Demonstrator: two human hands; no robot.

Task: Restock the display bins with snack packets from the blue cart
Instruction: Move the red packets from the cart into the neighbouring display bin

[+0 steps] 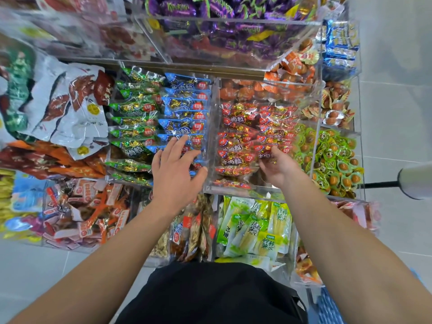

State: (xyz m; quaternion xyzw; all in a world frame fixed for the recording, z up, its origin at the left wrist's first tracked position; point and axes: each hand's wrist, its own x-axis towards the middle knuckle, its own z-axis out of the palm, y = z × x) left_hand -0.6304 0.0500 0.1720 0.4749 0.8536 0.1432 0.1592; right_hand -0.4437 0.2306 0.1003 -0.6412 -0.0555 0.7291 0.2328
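Many clear bins [211, 127] fill the view, tiered on a stand above a pale tiled floor [397, 113]. The top bin holds purple packets [210, 10]; at far left lies a heap of white pouches [70, 108]. In the middle tier, green packets [133, 120] and blue packets [184, 106] stand in rows in one bin, with red packets [243, 136] in the bin just right of them. Lower down are pale green pouches [254, 225] and orange-and-white sticks [88, 218]. A corner of the blue cart [327, 305] shows at bottom right. Both bare forearms reach in from below. The left hand [174, 169] is released, fingers spread and resting on the blue packets. The right hand [278, 168] is inside the red bin, its fingers curled round a red packet [266, 154] at the near end of the row.
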